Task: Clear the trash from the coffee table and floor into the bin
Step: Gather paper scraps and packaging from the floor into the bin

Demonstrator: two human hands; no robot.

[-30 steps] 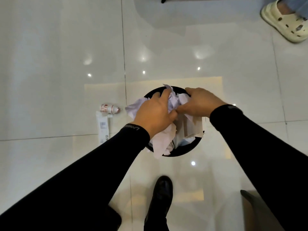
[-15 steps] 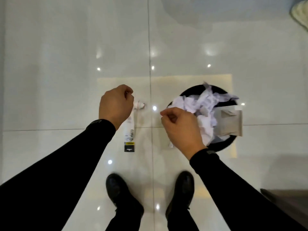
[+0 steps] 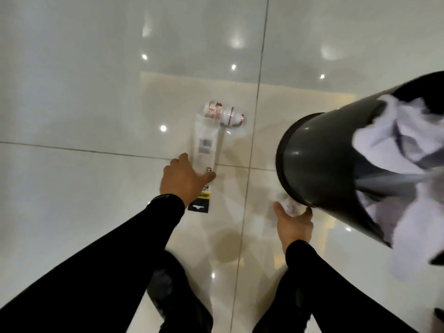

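Observation:
A long white packet [image 3: 205, 143] with a black and yellow end lies flat on the glossy floor tiles. My left hand [image 3: 182, 181] rests on its lower part, fingers spread, thumb across it. At the packet's far end a small white bottle [image 3: 223, 114] with a red label lies on its side. The dark grey bin [image 3: 319, 164] stands at the right, stuffed with crumpled white paper [image 3: 396, 131] that spills over its rim. At the foot of the bin my right hand [image 3: 293, 227] closes thumb and fingers around a small paper wad [image 3: 289, 205].
Pale tiles with bright light reflections stretch away to the left and far side. My dark trouser leg [image 3: 173, 296] is bent low between my arms. A dark object [image 3: 438, 316] shows at the right edge near the bin.
My view has dropped close to the floor. My left hand went down onto the packet; my right hand left the paper in the bin and moved down to the wad at the bin's foot.

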